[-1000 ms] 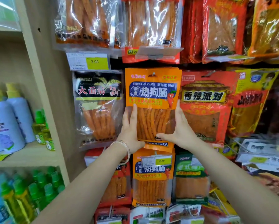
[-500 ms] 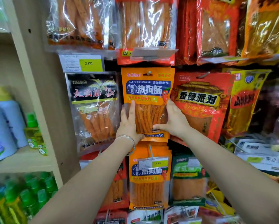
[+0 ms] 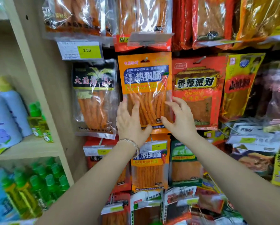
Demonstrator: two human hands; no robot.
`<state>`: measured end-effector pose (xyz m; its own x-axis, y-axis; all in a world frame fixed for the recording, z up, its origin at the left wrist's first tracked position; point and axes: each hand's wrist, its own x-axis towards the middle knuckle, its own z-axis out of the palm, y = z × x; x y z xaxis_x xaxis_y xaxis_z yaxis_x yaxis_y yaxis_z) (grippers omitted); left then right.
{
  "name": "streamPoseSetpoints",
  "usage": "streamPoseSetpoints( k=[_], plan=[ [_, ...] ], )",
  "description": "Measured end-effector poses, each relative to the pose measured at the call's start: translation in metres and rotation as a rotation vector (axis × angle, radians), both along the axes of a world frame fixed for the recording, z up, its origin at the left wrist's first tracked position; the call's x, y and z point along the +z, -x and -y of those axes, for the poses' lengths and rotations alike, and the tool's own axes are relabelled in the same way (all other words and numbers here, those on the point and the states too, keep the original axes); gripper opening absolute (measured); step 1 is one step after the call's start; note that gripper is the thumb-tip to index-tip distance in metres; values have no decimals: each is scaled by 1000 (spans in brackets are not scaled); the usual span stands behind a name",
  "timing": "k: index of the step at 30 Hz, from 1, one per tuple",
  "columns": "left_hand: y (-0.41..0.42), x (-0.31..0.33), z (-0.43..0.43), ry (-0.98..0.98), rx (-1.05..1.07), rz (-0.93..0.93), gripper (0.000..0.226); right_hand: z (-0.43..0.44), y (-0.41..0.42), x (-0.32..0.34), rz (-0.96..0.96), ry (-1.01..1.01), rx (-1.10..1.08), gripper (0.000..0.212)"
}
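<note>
**Orange snack packet [image 3: 145,78] on its hook [image 3: 145,59], both hands at its lower half**

The snack packet hangs in the middle row, between a black packet [image 3: 94,95] and a red packet [image 3: 199,88]. The left hand [image 3: 130,120] lies flat on its lower left, fingers straight. The right hand [image 3: 180,119] is at its right edge with fingers loosely spread, gripping nothing. Hanging looks done, and probably only smoothing and letting go remain.

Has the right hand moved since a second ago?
Yes. Against the orange packet, the right hand has shifted slightly right, toward the red packet, fingers spread.
</note>
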<state>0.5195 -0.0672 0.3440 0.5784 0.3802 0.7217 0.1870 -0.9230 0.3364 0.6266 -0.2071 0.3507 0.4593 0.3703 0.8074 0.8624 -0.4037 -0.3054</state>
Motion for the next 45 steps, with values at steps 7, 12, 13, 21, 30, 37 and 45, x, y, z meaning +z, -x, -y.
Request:
streamPoseSetpoints(
  k=[7, 12, 13, 21, 30, 37, 45],
  plan=[
    [-15, 19, 37, -55, -199, 88, 45, 51, -27, 17, -40, -270, -118, 48],
    [-46, 40, 73, -50, -291, 118, 49, 89, -80, 41, -278, -420, -127, 62],
    [-53, 44, 78, -34, -273, 119, 50, 94, -90, 46, -350, -419, -89, 63],
    [-86, 64, 93, 219, -96, 270, 47, 97, -136, 80, -497, -335, 110, 54],
    [-94, 62, 94, 306, -14, 291, 56, 82, -144, 98, -791, -576, 528, 16],
    [-102, 65, 92, 320, -9, 300, 60, 85, -130, 95, -824, -647, 591, 46],
    [-110, 65, 87, 349, -36, 360, 60, 93, -127, 92, -843, -662, 684, 32]
  ],
)
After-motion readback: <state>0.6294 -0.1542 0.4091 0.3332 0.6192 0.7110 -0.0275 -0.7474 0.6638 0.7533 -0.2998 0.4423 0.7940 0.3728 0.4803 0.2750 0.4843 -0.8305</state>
